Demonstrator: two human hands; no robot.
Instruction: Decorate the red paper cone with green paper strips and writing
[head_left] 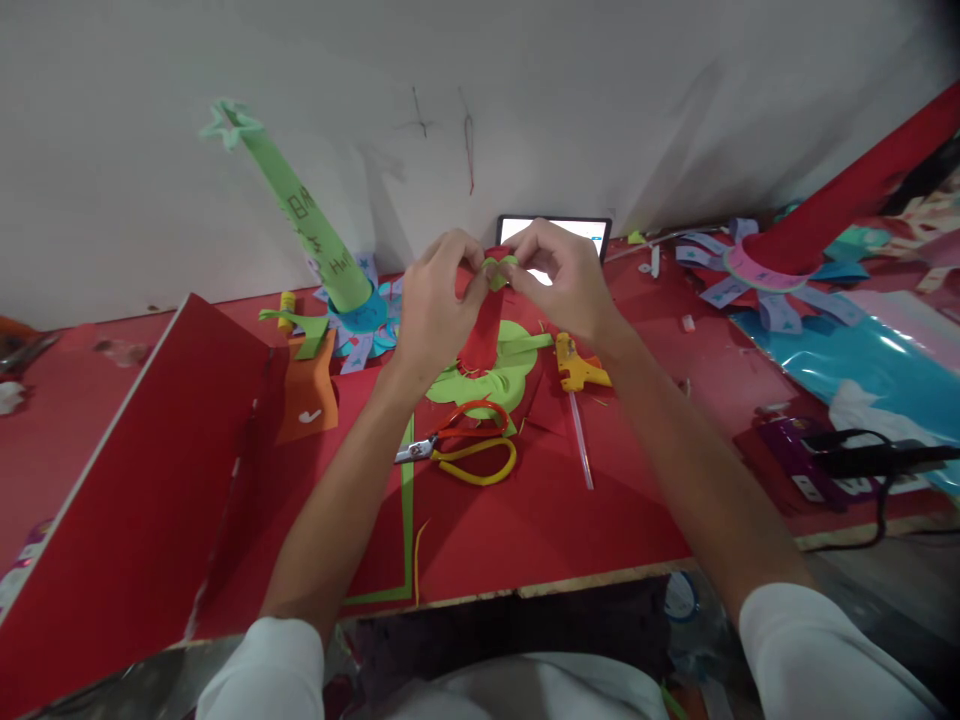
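My left hand (pixel 446 290) and my right hand (pixel 564 270) meet in front of me, each pinching a small light-green paper piece (pixel 498 273) between thumb and fingers. That piece sits at the top of a red paper cone (pixel 482 335), whose foot stands in a wavy light-green paper base (pixel 499 390). Just below the base lie scissors (pixel 476 467) with orange and yellow handles, blades toward the left. Under my right forearm's near side rests a yellow glue gun (pixel 574 365), a clear glue stick (pixel 581 445) projecting from it.
A tall green paper cone (pixel 311 225) with a star top leans at left; a red cone (pixel 847 195) leans at right. A tablet (pixel 596 235) props against the wall. A red board (pixel 127 500) stands at left. A black cable (pixel 881 515) hangs over the right edge.
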